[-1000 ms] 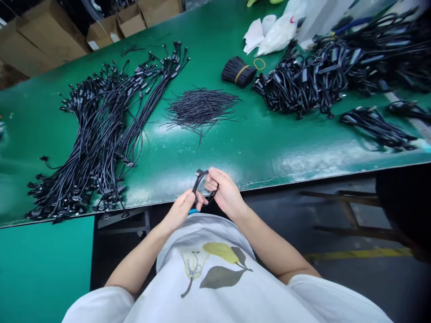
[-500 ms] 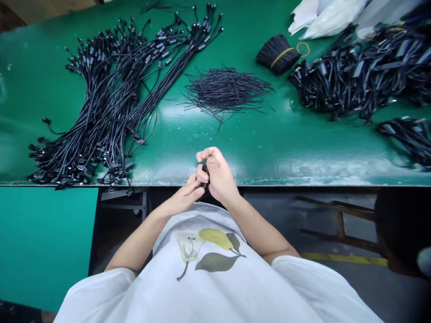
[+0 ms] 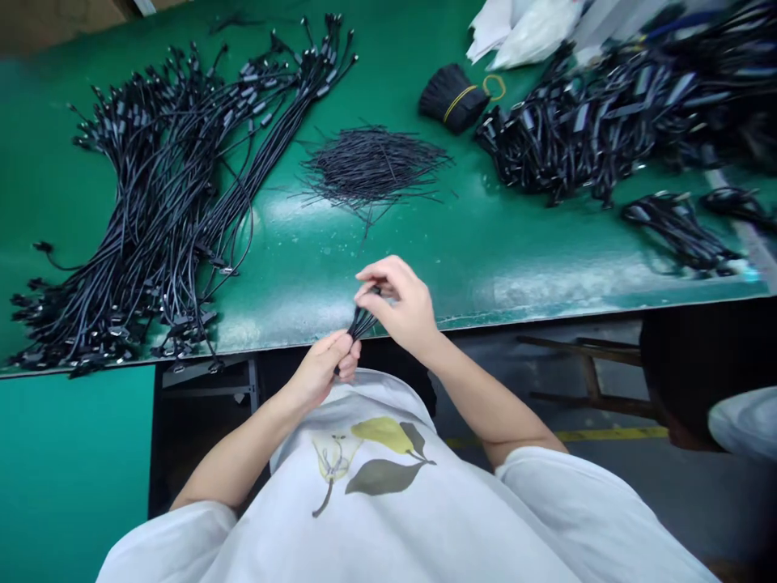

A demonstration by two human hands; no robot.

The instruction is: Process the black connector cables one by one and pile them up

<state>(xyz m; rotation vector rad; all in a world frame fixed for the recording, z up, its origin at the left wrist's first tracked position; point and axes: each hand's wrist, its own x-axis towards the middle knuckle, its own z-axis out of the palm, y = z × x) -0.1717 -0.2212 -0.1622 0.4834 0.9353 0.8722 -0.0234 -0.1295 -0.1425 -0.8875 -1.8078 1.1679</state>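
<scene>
A folded black cable (image 3: 363, 322) is held between my two hands near the table's front edge. My left hand (image 3: 324, 364) is closed around its lower end. The fingers of my right hand (image 3: 397, 304) pinch its upper end, where a small dark part shows at the fingertips. Beyond my hands lies a loose pile of short black ties (image 3: 373, 164). To the left, many long black cables (image 3: 176, 186) with plugs at both ends are spread in a heap.
A banded bundle of black ties (image 3: 454, 97) lies behind the pile, by a yellow rubber band (image 3: 494, 87). Coiled cables (image 3: 576, 138) are heaped on the right, with a separate coiled bundle (image 3: 680, 231) in front. White bags (image 3: 534, 32) lie at the back. A wooden stool (image 3: 592, 372) stands below right.
My hands have drawn apart, so more of the cable shows between them. My left hand now grips the lower end. The view has turned to the right.
</scene>
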